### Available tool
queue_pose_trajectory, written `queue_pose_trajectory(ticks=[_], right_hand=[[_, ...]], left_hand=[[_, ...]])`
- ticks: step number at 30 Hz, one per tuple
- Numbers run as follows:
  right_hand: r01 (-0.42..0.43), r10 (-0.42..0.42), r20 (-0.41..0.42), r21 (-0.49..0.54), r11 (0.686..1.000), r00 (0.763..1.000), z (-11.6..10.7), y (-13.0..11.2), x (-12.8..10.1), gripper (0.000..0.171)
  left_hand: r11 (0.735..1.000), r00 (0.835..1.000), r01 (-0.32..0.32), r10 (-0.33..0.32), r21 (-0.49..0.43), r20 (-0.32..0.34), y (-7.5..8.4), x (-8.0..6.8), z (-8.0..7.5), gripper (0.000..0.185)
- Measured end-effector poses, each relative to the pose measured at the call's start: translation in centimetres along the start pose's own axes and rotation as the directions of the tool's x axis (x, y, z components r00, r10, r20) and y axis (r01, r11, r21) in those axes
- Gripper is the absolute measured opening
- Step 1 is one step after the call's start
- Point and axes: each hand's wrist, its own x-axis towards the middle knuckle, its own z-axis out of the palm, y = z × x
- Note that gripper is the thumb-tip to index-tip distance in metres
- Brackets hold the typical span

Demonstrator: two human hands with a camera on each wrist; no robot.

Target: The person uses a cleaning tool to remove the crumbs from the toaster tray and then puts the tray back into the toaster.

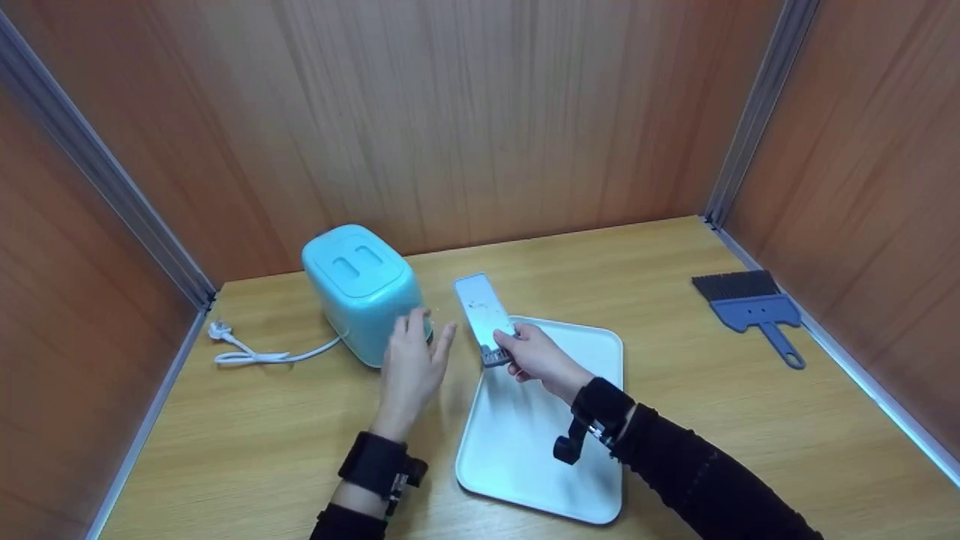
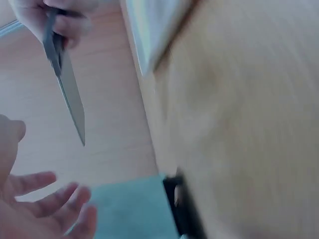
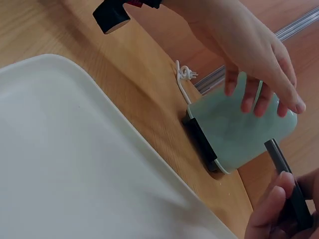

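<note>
In the head view my right hand (image 1: 544, 360) pinches the dark end of a flat crumb tray (image 1: 480, 307), thumb on top. Dark specks lie on its pale surface. It is held above the far left corner of a white tray (image 1: 540, 442). The left wrist view shows the crumb tray (image 2: 74, 102) edge-on, as a thin plate. My left hand (image 1: 412, 360) is beside the near right end of a light blue toaster (image 1: 360, 277), fingers spread and holding nothing. Whether its fingertips touch the toaster I cannot tell. The toaster's top is closed by a lid with two oval recesses.
A white power cord (image 1: 277, 358) with a plug lies left of the toaster. At the far right rests a blue hand brush (image 1: 757, 311) with black bristles. Wood panels (image 1: 525, 120) enclose the table (image 1: 247, 450) at the back and both sides.
</note>
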Motion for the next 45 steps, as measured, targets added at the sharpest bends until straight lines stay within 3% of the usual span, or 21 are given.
queue_pose_trajectory(ticks=[2, 4, 6, 9, 12, 17, 20, 23, 26, 29, 36, 45], right_hand=[[0.003, -0.003, -0.012, -0.001, 1.0, 1.0, 0.1, -0.1, 0.1, 0.043], [0.013, -0.013, -0.022, -0.004, 1.0, 1.0, 0.2, -0.2, 0.1, 0.046], [0.027, -0.027, -0.033, -0.002, 1.0, 0.999, 0.3, -0.3, 0.2, 0.048], [0.045, -0.046, -0.051, -0.004, 0.999, 0.998, 0.4, -0.3, 0.3, 0.049], [0.056, -0.056, -0.073, 0.003, 0.998, 0.996, 0.6, -0.3, 0.3, 0.047], [0.062, -0.057, -0.119, 0.036, 0.997, 0.991, 1.1, -0.4, 0.4, 0.047], [0.062, -0.054, -0.138, 0.056, 0.997, 0.989, 1.6, -0.4, 0.5, 0.048], [0.066, -0.055, -0.145, 0.068, 0.996, 0.988, 2.0, -0.4, 0.5, 0.048], [0.083, -0.069, -0.148, 0.084, 0.993, 0.987, 2.2, -0.4, 0.4, 0.051], [0.101, -0.086, -0.144, 0.094, 0.99, 0.986, 2.4, -0.3, 0.4, 0.054], [0.14, -0.126, -0.12, 0.112, 0.984, 0.985, 2.8, 0.1, 0.2, 0.056], [0.075, -0.063, -0.095, 0.131, 0.989, 0.993, 2.7, 0.2, 0.0, 0.063]], left_hand=[[0.985, 0.99, 0.085, -0.066, -0.15, 0.126, 0.2, 0.0, 0.4, 0.054], [0.94, 0.961, 0.191, -0.12, -0.283, 0.25, 0.3, 0.0, 0.9, 0.05], [0.875, 0.919, 0.304, -0.164, -0.377, 0.36, 0.6, -0.1, 1.3, 0.048], [0.753, 0.852, 0.454, -0.21, -0.476, 0.48, 1.1, -0.2, 2.2, 0.046], [0.644, 0.814, 0.534, -0.217, -0.548, 0.538, 1.8, -0.4, 3.0, 0.044], [0.48, 0.79, 0.598, -0.219, -0.642, 0.572, 3.0, -0.6, 4.5, 0.045], [0.42, 0.798, 0.599, -0.244, -0.682, 0.551, 3.6, -0.5, 5.4, 0.05], [0.396, 0.81, 0.586, -0.285, -0.707, 0.512, 4.3, -0.5, 6.0, 0.055], [0.395, 0.828, 0.56, -0.304, -0.728, 0.471, 4.7, -0.4, 6.5, 0.056], [0.397, 0.836, 0.547, -0.315, -0.737, 0.45, 5.0, -0.4, 6.7, 0.056], [0.456, 0.862, 0.505, -0.317, -0.733, 0.396, 4.8, -0.4, 7.0, 0.052], [0.514, 0.865, 0.499, -0.346, -0.698, 0.363, 4.2, -0.4, 7.5, 0.045]])
